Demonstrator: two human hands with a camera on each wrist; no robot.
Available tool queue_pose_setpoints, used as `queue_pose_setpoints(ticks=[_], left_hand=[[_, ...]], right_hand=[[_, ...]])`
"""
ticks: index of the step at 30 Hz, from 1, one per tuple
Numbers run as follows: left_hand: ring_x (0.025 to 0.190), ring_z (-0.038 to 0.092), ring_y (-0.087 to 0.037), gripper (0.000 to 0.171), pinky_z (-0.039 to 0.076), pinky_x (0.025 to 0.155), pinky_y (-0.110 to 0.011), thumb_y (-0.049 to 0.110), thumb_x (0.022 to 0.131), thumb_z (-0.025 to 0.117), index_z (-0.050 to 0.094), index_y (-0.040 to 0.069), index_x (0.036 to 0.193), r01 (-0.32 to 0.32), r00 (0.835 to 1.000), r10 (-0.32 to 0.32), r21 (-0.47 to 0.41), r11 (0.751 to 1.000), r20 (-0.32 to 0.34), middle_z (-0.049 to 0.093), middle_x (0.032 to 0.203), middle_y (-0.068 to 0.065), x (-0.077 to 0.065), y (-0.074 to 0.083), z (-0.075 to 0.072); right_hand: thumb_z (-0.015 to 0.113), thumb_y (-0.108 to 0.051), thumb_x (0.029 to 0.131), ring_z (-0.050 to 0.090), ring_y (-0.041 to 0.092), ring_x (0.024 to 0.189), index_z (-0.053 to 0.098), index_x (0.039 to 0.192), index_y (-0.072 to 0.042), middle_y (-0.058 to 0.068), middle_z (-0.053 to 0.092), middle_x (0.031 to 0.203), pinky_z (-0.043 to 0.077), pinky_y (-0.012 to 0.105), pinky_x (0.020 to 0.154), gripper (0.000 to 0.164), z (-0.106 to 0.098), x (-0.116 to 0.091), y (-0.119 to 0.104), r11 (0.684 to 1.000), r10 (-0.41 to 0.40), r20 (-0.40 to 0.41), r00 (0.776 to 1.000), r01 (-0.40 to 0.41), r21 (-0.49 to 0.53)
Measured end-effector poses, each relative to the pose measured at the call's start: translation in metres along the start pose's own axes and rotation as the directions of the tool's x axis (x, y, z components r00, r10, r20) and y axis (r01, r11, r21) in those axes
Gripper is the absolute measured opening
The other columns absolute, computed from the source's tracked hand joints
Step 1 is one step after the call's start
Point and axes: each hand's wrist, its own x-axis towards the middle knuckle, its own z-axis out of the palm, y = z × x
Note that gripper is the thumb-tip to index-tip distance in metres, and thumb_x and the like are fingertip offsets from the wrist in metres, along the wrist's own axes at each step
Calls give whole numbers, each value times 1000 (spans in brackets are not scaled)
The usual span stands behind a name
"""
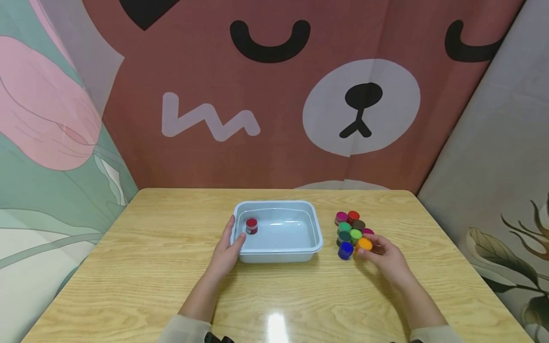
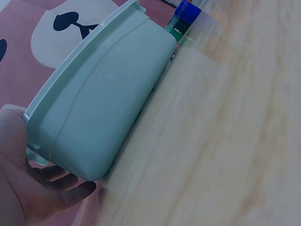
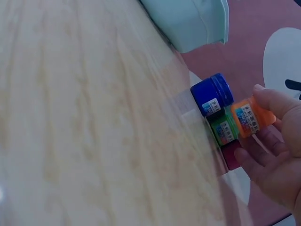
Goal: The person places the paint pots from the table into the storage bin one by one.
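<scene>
My left hand (image 1: 225, 252) grips the left end of a light-blue plastic tub (image 1: 279, 257), its thumb over the rim and fingers along the outer wall. Inside the tub, toward its left, stands a small red-capped paint jar (image 1: 251, 226). To the right of the tub, my right hand (image 1: 389, 259) pinches an orange paint jar (image 1: 364, 244) between thumb and fingers. In the right wrist view this orange jar (image 3: 245, 117) appears raised off the table, beside a blue jar (image 3: 211, 95) and a green jar (image 3: 223, 128).
Several more small paint jars cluster right of the tub, among them a magenta-capped jar (image 1: 341, 217), a red jar (image 1: 353, 216) and a brown-capped jar (image 1: 359, 224). Everything stands on a wood-grain table (image 1: 171, 228). Behind it hangs a printed bear curtain (image 1: 274, 162).
</scene>
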Motion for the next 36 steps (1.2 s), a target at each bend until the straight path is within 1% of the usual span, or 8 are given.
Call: queue_pose_setpoints(ticks=[3,6,9,13,17,24,31,36], left_hand=[[150,16,-42,66,15,120,-62,24,102,50,17,17,158,-5,1000,5,-4,1000,-4,17,164,-16,1,0,0],[149,16,-43,66,15,119,-63,25,102,50,17,17,158,-8,1000,8,-5,1000,-4,17,164,-16,1,-1,0],[150,16,-43,66,15,119,-63,27,102,50,16,18,158,1,1000,-1,0,1000,1,17,164,-16,0,-1,0],[150,16,-43,66,16,119,-64,28,102,49,15,20,159,11,1000,-11,13,1000,3,17,164,-15,0,0,0],[149,17,-42,65,16,119,-63,26,102,49,17,20,158,8,1000,-8,16,1000,-3,18,164,-15,1,-1,0],[150,16,-41,65,15,119,-63,27,102,49,17,20,158,14,1000,-14,17,1000,1,17,164,-13,1,-2,0],[151,15,-40,65,15,119,-63,28,102,49,17,21,158,18,1000,-18,9,1000,4,17,165,-12,1,-1,1],[150,15,-41,66,15,119,-63,28,102,49,16,21,158,19,1000,-19,14,1000,4,17,165,-13,1,0,1]], right_hand=[[68,-41,91,51,36,128,46,142,-6,20,48,143,49,14,89,65,-1,1,-4,1000,-16,-1,1000,16,11],[68,-41,91,48,37,130,46,143,-6,19,47,145,47,10,87,67,0,1,-7,999,-26,-4,1000,26,19],[68,-43,90,49,35,129,46,143,-7,19,50,142,44,7,84,67,1,2,-11,999,-40,-13,999,40,7],[68,-43,90,53,26,121,48,142,-8,17,54,138,47,9,82,65,2,3,-16,998,-64,-20,998,64,-10],[68,-38,92,54,18,112,49,141,-7,17,56,136,50,11,82,62,2,5,-22,995,-96,-13,995,96,5],[68,-38,91,54,28,119,47,143,-7,17,54,138,48,8,83,64,7,11,-41,993,-110,6,994,110,40],[71,-33,90,56,25,114,50,140,-6,16,57,133,52,12,82,60,14,23,-61,984,-159,28,987,157,80],[71,-28,91,59,25,113,49,140,-4,19,58,131,52,13,85,59,23,33,-76,972,-202,48,978,195,129]])
